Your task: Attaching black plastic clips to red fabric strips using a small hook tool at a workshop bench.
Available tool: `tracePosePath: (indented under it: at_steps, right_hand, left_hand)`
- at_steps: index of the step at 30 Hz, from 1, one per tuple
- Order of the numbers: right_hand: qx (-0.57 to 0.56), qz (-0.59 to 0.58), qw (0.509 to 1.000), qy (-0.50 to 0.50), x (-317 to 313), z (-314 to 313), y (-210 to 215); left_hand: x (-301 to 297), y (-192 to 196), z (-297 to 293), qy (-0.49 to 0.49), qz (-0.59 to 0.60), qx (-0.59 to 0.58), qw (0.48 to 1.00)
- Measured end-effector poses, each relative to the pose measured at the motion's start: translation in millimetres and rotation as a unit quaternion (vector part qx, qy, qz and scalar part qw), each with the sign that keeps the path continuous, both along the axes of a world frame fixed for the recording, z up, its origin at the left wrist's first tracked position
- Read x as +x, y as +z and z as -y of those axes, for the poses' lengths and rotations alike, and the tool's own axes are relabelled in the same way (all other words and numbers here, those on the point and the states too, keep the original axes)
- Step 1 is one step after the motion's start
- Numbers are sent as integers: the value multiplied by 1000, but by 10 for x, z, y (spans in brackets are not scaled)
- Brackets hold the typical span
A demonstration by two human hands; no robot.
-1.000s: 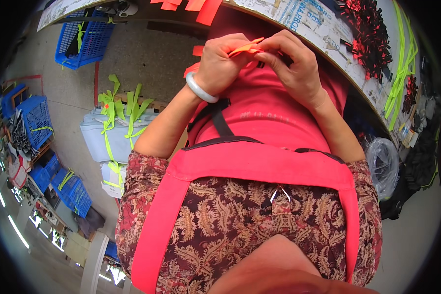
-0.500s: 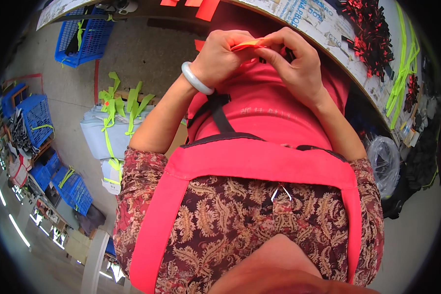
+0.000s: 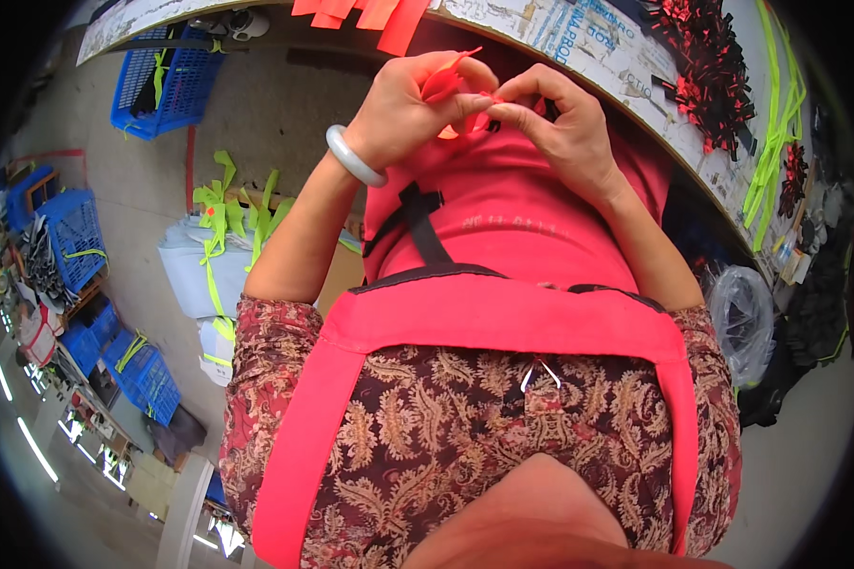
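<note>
Above my lap, close to the table edge, my two hands meet over an orange-red fabric strip (image 3: 443, 83). My left hand (image 3: 399, 112), with a pale bangle (image 3: 355, 156) at the wrist, has its fingers closed around the folded strip, and one end sticks up past the knuckles. My right hand (image 3: 574, 128) pinches thumb and forefinger together at a small bit of the same red material beside the left thumb tip. Fingers partly hide the strip. A pink-red apron (image 3: 522, 237) lies behind and below both hands.
Orange-red strips (image 3: 380, 21) hang over the edge of the worktable (image 3: 531, 28). A red-and-black pile (image 3: 702, 85) and lime strips (image 3: 778, 142) lie on its right. On the floor at left are a blue basket (image 3: 131, 95) and pale blue cloth (image 3: 190, 275) tied with lime strips.
My left hand has moved slightly left and turned, with the strip now bunched and its end raised. My right hand has shifted a little left, still pinching near the left thumb.
</note>
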State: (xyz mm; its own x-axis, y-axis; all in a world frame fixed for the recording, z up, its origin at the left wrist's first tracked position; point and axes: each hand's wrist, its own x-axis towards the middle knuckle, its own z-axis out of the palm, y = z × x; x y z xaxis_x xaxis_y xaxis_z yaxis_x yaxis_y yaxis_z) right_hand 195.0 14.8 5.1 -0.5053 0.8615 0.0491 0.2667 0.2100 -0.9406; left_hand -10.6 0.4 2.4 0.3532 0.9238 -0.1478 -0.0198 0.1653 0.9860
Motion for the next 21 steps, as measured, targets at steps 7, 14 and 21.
tracePosePath:
  at_steps: [7,14,21]
  right_hand:
    - [12,-42,998,48,-121,146,-260]
    - [-141,-11,988,63,-276,-214,-82]
    - [-70,-30,989,-126,-504,-2317,273]
  left_hand:
    - [227,34,41,12,-40,225,973]
    - [-180,166,3,218,103,-7,971]
    - [-343,284,-82,179,166,-110,963]
